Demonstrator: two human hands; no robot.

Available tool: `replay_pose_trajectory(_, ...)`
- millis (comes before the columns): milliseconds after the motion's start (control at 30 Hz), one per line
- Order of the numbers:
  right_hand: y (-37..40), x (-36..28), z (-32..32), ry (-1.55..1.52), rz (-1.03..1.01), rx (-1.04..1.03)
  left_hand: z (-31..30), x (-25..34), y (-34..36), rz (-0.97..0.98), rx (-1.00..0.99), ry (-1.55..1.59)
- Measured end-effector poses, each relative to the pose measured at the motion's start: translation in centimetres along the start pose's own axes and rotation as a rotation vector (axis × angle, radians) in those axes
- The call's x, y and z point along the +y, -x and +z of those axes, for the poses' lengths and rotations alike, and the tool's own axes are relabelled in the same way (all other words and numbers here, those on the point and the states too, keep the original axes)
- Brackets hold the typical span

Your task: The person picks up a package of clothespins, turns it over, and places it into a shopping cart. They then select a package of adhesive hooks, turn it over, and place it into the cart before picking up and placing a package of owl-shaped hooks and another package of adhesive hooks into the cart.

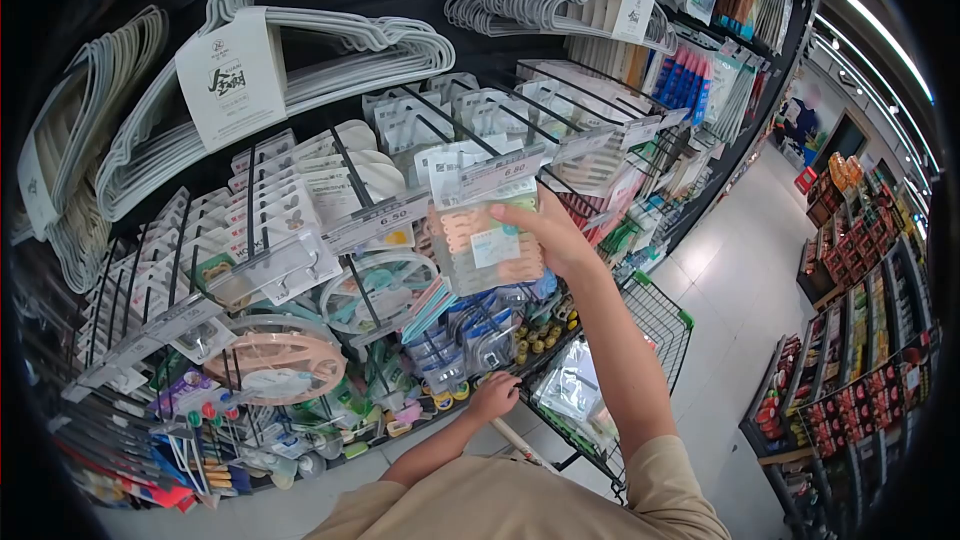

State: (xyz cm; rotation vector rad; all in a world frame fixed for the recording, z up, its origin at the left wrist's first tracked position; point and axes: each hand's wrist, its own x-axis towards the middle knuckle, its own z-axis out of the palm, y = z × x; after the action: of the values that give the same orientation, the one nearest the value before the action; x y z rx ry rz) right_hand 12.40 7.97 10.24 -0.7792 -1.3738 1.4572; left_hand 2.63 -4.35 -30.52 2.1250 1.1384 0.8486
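My right hand grips a clear packet of scalloped peach-coloured pieces with a white label, its thumb lying across the front. The packet is raised against the hanging display, just under a price tag reading 6.80. Lower down, my left hand has its fingers curled, close by the end of the pale handle of a shopping cart. I cannot tell what those fingers hold. Packaged goods lie inside the cart's green-edged wire basket.
White clothes hangers hang at the upper left above hooks full of carded adhesive hooks. A round pink rack hangs lower. To the right runs a tiled aisle, with stocked shelves beyond and a person far off.
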Motion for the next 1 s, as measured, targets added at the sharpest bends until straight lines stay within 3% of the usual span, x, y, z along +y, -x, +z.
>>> replay_pose_trajectory(567, 3.2, 0.2, -0.7, -0.121, 0.06, 0.009, -0.2, 0.3, -0.4, 0.023, 0.022, -0.024)
replay_pose_trajectory(733, 3.7, 0.4, -0.8, -0.162, 0.044, 0.0, -0.3, 0.4, -0.4, -0.057, -0.028, 0.027)
replay_pose_trajectory(1000, 4.3, 1.2, -0.9, -0.04, -0.029, -0.067, -0.2, 0.6, -0.5, 0.005, 0.014, -0.021)
